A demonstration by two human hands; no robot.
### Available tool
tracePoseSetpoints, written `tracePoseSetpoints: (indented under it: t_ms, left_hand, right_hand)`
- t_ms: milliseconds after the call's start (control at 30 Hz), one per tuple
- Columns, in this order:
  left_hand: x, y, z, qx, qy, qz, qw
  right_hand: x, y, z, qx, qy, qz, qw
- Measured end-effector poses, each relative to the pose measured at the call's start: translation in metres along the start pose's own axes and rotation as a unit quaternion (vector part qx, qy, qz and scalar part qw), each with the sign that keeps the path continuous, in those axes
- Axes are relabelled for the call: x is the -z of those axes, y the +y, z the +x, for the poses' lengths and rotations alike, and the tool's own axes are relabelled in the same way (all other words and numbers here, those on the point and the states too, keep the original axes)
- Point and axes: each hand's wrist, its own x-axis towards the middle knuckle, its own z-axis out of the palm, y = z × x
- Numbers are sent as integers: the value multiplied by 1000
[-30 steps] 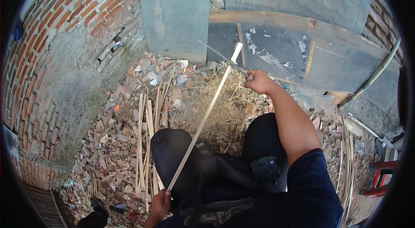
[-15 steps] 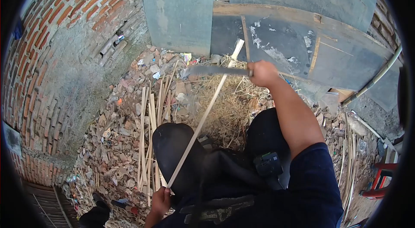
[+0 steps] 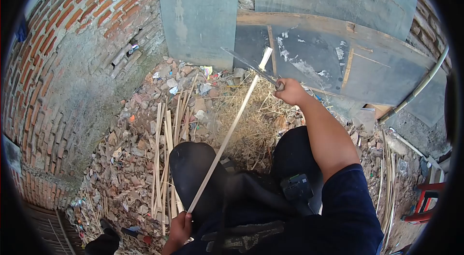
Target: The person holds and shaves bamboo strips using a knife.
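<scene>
My left hand (image 3: 180,228) grips the lower end of a long pale bamboo strip (image 3: 223,144), which slants up and away past my knee. In my right hand (image 3: 291,92) is the handle of a machete (image 3: 247,64). Its long blade points up and to the left, crossing the strip near the far end. Whether the blade touches the strip there, I cannot tell. That far end looks split or frayed. Beneath it lies a heap of dry shavings (image 3: 249,120).
More bamboo strips (image 3: 159,158) lie on the rubble to the left, and others (image 3: 386,187) to the right. A brick wall (image 3: 53,86) rises at left, grey panels (image 3: 198,18) ahead. At lower left, a person's dark trouser leg (image 3: 103,244) shows. A red object (image 3: 425,202) stands at right.
The machete has turned from nearly level to slanting, its tip now higher and farther from me. My right hand has dropped slightly. The left hand keeps its hold on the strip.
</scene>
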Motion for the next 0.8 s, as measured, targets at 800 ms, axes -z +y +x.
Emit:
tracePoseSetpoints:
  t_ms: [800]
  left_hand:
    - [9,-18,0,90,-93,-147,981]
  right_hand:
    - [13,-2,-7,-25,-84,21,996]
